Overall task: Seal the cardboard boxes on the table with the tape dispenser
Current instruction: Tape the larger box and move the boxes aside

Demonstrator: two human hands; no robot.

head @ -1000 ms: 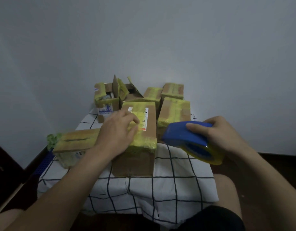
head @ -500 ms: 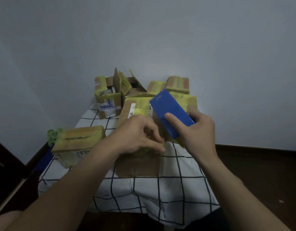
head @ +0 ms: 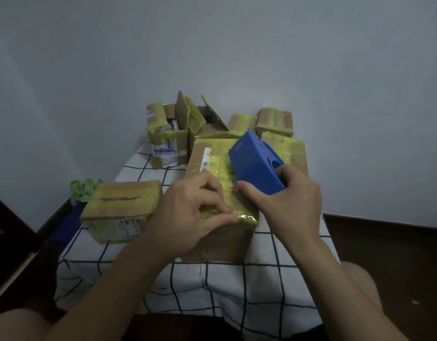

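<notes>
blue tape dispenser (head: 255, 163) gripped in right hand (head: 290, 203)

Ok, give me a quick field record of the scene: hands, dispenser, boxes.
left hand: pinches the yellow tape at the middle box near top edge
right hand: grips the blue tape dispenser, tilted over that box's top
left box: closed, taped, standing apart
back-left boxes: flaps open
back-right boxes: closed, taped
surface: checked tablecloth
</notes>
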